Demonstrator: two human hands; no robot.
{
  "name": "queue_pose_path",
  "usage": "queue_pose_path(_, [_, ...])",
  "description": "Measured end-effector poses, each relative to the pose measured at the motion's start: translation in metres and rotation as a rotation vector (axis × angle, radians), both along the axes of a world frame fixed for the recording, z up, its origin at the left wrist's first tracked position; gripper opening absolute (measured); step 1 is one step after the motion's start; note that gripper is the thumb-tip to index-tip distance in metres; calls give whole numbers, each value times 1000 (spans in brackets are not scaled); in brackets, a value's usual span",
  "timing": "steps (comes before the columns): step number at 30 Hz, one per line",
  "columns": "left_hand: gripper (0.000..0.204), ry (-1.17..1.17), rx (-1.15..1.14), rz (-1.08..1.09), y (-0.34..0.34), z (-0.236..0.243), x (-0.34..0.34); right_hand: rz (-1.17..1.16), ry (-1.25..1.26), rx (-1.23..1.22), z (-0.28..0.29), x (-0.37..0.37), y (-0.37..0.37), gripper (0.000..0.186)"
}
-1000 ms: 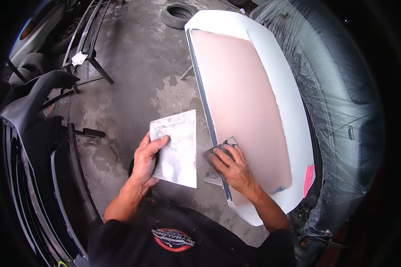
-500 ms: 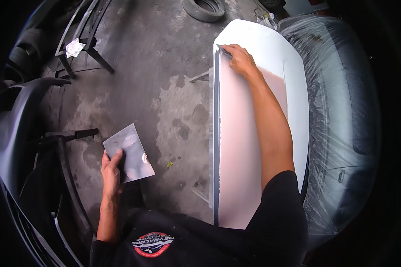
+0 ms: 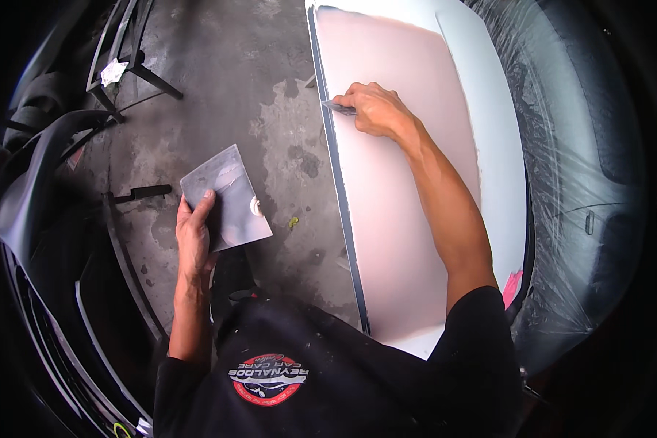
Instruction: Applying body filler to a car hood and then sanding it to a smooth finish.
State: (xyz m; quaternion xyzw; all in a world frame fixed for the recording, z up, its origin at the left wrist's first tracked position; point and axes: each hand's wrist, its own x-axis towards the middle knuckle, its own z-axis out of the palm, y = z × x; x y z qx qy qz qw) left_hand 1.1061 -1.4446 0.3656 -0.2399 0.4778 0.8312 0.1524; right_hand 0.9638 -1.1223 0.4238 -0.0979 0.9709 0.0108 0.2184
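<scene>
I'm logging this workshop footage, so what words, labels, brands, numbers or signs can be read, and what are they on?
Black shirt: a red, white and black emblem carries lettering, upside down in view; I won't copy its words.
White sheet at the dark stand: any marks are too small to read.
Pale panel, flat plate, pink strip: no readable lettering.

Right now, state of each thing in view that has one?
Panel: white, pinkish patch over much of it
Left hand: closed on plate
Plate: held, tilted, apart from panel
Right hand: closed on spreader
Spreader: held at panel's left edge
Plastic sheeting: spread out, wrinkled
</scene>
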Motion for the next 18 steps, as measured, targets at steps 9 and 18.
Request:
queue_pose_path(9, [42,86,39,-87,22,9,156,-16,79,-58,15,299,-4,58])
queue_pose_path(18, [40,119,82,-163,26,22,222,51,190,-103,17,484,-2,53])
